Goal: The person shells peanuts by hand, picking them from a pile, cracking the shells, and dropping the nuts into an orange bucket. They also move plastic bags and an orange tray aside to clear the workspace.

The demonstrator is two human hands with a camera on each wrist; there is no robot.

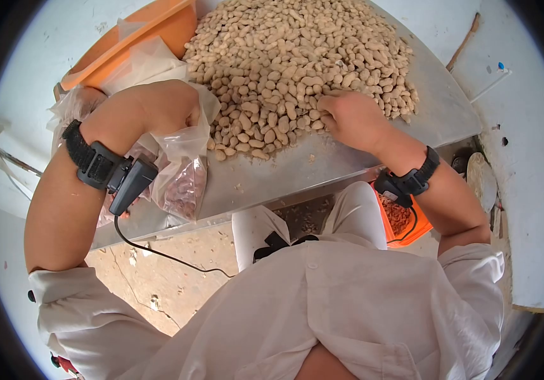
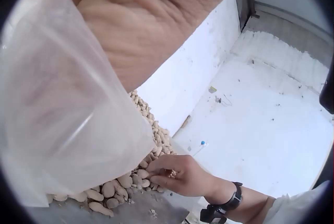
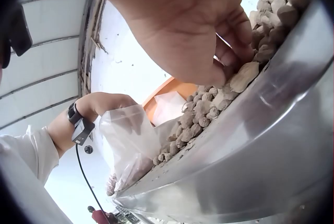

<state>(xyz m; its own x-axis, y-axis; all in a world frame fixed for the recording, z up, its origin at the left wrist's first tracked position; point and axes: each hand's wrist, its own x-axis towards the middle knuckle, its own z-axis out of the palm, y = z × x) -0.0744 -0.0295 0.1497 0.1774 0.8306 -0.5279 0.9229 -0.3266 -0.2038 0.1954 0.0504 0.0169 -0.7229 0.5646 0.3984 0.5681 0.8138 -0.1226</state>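
Note:
A large heap of unshelled peanuts [image 1: 303,50] covers much of the metal tabletop [image 1: 272,180]. My right hand [image 1: 354,120] is at the near edge of the heap with its fingers curled. In the right wrist view, its thumb and fingertips are at a pale peanut [image 3: 244,77] and pinch it. My left hand [image 1: 170,107] grips the upper part of a clear plastic bag [image 1: 186,171] left of the heap. Reddish contents show through the lower part of the bag. The film hides most of the left fingers in the left wrist view.
Behind the bag, an orange basin [image 1: 158,38] leans at the back left with more plastic film [image 1: 148,60] against it. Below the table's front edge, an orange container [image 1: 417,225] holds reddish-brown bits beside my right leg. A white wall [image 2: 276,119] rises beyond the table.

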